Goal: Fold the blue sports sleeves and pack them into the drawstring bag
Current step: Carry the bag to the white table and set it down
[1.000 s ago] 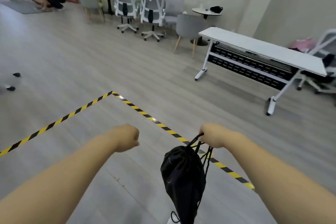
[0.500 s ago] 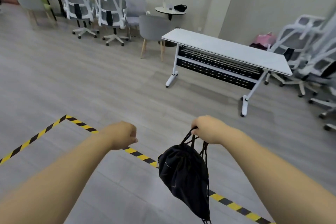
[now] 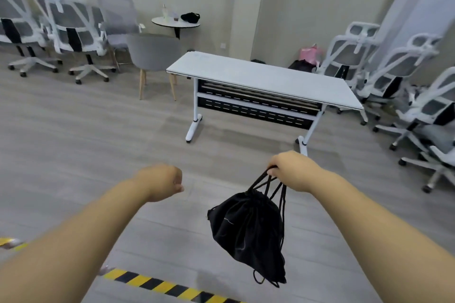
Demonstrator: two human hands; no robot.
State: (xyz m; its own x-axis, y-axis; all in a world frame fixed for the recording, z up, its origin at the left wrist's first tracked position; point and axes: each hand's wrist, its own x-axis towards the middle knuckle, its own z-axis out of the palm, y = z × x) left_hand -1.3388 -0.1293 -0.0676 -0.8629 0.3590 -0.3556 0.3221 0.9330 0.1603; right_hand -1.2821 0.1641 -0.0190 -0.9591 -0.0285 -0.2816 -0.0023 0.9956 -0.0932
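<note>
The right hand still grips the cords of the cinched bag, which hangs free. The left hand stays fisted, holding nothing. The table is now nearer and the floor tape lower in view.

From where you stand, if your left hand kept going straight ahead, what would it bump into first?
Probably nothing close: beyond the left hand lies open floor, then the white table; depth is hard to judge.

Both bare forearms reach forward side by side, the left hand balled in an empty fist, the right hand knuckles-up with fingers curled tight around the drawstring bag cords.
</note>
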